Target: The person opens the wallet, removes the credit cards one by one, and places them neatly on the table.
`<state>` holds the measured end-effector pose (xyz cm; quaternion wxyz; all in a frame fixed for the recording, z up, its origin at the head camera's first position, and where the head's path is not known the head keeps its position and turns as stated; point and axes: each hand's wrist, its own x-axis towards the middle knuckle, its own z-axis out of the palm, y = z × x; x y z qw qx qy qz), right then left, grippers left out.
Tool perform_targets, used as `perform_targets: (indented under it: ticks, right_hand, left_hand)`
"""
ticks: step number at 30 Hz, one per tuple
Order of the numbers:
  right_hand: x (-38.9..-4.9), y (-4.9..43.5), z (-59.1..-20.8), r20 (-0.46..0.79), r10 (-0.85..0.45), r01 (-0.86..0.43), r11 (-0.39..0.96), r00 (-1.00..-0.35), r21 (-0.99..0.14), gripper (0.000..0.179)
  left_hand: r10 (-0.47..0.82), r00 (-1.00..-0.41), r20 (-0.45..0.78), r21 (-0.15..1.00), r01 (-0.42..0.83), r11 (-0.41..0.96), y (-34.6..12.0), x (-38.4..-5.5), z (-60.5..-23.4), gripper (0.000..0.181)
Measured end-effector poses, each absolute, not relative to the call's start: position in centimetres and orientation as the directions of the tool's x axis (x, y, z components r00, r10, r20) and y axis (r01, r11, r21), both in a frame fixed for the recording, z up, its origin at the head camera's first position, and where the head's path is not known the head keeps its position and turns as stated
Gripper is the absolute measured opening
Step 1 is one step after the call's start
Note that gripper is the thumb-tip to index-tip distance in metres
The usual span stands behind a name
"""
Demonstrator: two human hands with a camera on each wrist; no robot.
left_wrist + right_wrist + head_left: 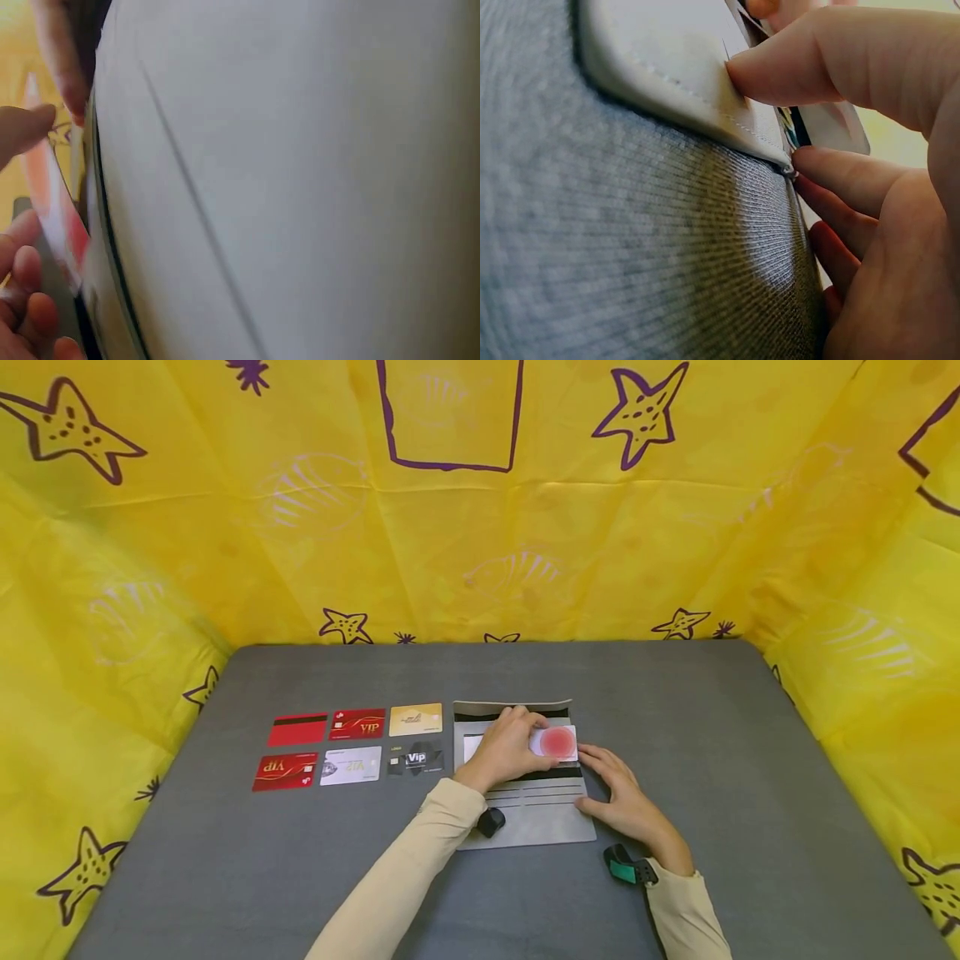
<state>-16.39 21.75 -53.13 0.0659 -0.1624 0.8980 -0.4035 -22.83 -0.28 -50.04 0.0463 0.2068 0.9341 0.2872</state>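
- Wallet (551,828): lies unfolded on the grey table (750,810) in front of the person, slotted side up. Expect light, flexible panels that shift easily; steady them by the side edge.
- Right hand (618,795): thumb and fingers stand apart at the wallet's right side. The thumb tip rests on the panel near its edge; no firm grip shows.
- Left hand (508,747): reaches over the wallet and pinches the white card (558,744) in a narrow grip between thumb and fingers.
- White card, marked with a pink-red disc: is over the wallet's upper right part; whether it touches a slot cannot be told. Likely light, stiff and slippery; hold by opposite edges and avoid bending.
- Six cards (285,772): lie flat in two rows, left of the wallet.
- Yellow cloth (420,547): rises behind the table, printed with starfish.
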Motion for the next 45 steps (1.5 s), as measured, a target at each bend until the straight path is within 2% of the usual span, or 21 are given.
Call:
perform_targets:
  ticks: [4,8,16,23,31,35,45]
  right_hand:
    - [-16.3,21.7,-53.0,-0.024,-0.326,-0.197,0.629,-0.945,-0.752,0.068]
    - [-16.2,21.6,-53.0,-0.053,-0.317,-0.169,0.628,-0.947,-0.759,0.069]
    - [-16.4,21.8,-53.1,0.004,-0.345,-0.231,0.62,-0.939,-0.75,0.069]
    - [-16.4,21.9,-53.2,0.04,-0.366,-0.272,0.609,-0.93,-0.745,0.067]
    - [-16.3,21.8,-53.2,0.037,-0.364,-0.268,0.609,-0.931,-0.746,0.067]
    - [-16.3,21.7,-53.2,0.041,-0.362,-0.269,0.61,-0.931,-0.746,0.067]
    - [-16.3,21.8,-53.1,0.039,-0.368,-0.274,0.611,-0.929,-0.742,0.067]
  left_hand:
    - [0.455,-0.885,0.094,0.57,0.423,0.704,0.3,-22.5,-49.6,0.054]
    - [0.482,-0.87,0.1,0.546,0.453,0.705,0.4,-22.0,-49.2,0.053]
    - [0.508,-0.859,0.058,0.503,0.465,0.728,-0.8,-21.4,-49.3,0.051]
    - [0.456,-0.89,-0.013,0.536,0.379,0.755,-2.3,-20.9,-49.8,0.039]
    - [0.37,-0.924,-0.094,0.497,0.278,0.822,-4.1,-20.3,-49.8,0.054]
    - [0.367,-0.926,-0.093,0.542,0.263,0.799,-4.5,-20.0,-49.7,0.048]
    - [0.329,-0.943,-0.042,0.73,0.196,0.655,-4.7,-19.8,-49.7,0.016]
